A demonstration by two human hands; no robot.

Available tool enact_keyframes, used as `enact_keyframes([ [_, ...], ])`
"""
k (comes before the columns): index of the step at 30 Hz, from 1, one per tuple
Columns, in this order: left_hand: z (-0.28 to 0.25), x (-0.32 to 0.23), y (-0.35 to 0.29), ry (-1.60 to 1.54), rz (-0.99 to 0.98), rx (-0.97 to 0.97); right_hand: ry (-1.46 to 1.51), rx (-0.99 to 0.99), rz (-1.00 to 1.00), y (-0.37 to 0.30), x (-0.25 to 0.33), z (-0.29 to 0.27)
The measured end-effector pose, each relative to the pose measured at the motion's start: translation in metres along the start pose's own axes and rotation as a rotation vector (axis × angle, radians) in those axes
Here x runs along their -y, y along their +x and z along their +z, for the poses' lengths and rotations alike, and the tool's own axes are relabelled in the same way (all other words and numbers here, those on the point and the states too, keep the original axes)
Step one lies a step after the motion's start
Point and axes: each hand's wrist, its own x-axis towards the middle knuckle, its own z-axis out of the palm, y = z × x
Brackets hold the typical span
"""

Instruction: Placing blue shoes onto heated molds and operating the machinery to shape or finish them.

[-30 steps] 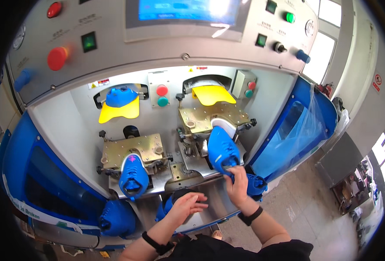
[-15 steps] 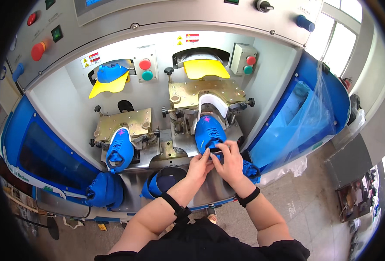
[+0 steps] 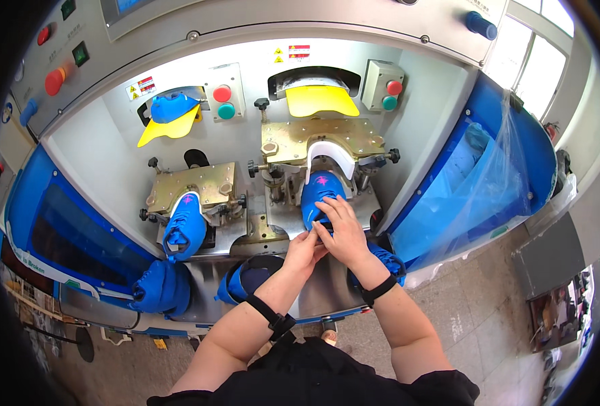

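A blue shoe upper (image 3: 318,193) with a pink mark at its toe lies in the right-hand station of a machine, its toe against a white curved pad (image 3: 332,157). My left hand (image 3: 304,252) pinches its heel end, fingers pressed together. Over the opening and right side of the same upper lies my right hand (image 3: 343,235), its fingers bent round it and its thumb beside my left fingertips. The heel edge is mostly hidden by my hands. Another blue shoe upper (image 3: 186,227) sits in the left-hand station, touched by neither hand.
Blue uppers lie on the metal ledge (image 3: 208,271), one pile (image 3: 161,287) at left and one (image 3: 389,262) by my right wrist. Brass plates (image 3: 317,139) with black knobs stand beyond my hands. Yellow flaps (image 3: 322,101) and red and green push buttons (image 3: 394,88) are on the back wall.
My right hand has slid forward, its fingers now spread further over the upper. My left hand has shifted slightly left and stays at the heel. The view has moved a little.
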Motion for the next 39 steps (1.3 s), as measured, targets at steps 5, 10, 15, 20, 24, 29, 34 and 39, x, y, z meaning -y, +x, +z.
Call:
enact_keyframes([
  [5,0.007,-0.001,-0.004,0.021,0.007,-0.036,-0.005,0.006,-0.009,0.002,-0.003,-0.001],
  [10,0.004,-0.001,-0.003,0.038,0.019,-0.067,-0.022,0.012,-0.017,0.006,0.003,-0.005],
  [15,0.012,-0.010,-0.008,0.074,-0.027,-0.048,-0.020,0.010,-0.018,0.028,-0.013,-0.004],
  [20,0.014,-0.005,-0.005,-0.011,-0.031,-0.173,-0.040,0.275,0.090,0.042,-0.025,0.005],
  [24,0.014,-0.004,-0.008,-0.005,-0.077,-0.276,-0.038,0.274,0.087,0.036,-0.029,0.011],
  [29,0.005,0.002,-0.007,0.047,-0.079,-0.258,-0.052,0.276,0.072,0.032,-0.029,0.012],
  [34,-0.003,0.009,-0.006,0.079,-0.090,-0.225,-0.156,0.301,0.075,0.029,-0.026,0.010],
  [39,-0.008,0.012,-0.005,0.112,-0.078,-0.240,-0.188,0.294,0.049,0.027,-0.027,0.017],
])
